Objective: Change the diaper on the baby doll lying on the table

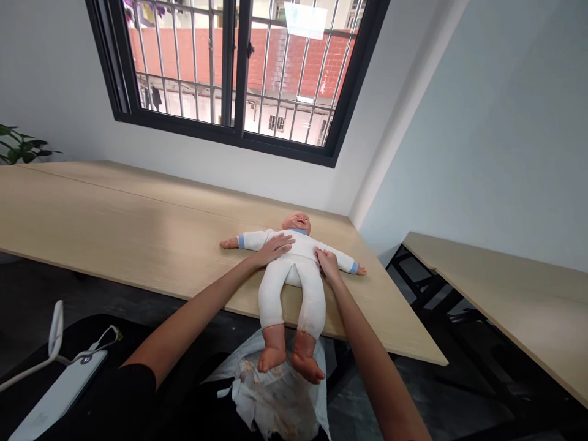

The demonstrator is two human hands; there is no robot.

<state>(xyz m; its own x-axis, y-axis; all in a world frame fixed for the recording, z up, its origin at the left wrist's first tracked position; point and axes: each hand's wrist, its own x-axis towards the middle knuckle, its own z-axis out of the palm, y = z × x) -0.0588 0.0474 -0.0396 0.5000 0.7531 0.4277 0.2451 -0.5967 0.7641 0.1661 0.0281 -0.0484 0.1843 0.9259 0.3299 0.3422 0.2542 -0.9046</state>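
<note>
Baby doll (pixel 287 275) lying on table (pixel 138 208), legs over edge; left hand (pixel 273 250) open, flat on chest, pinning doll steady; right hand (pixel 327 263) pinching suit (pixel 312 294) at waist; stained diaper (pixel 271 386) below feet.

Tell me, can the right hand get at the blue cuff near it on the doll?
Probably yes: the right hand is at the doll's side, and nothing lies over the white sleeve leading to the cuff.

**Q:** Any legible text, label, brand or number?
**A:** None readable anywhere in view.
**Q:** Markings on the white device (pixel 59 392) at lower left?
**A:** Small dark marks (pixel 86 359), too small to read.
**Q:** Pale panel (pixel 305 20) in the window (pixel 239 79)?
**A:** Blank as far as visible.
</note>
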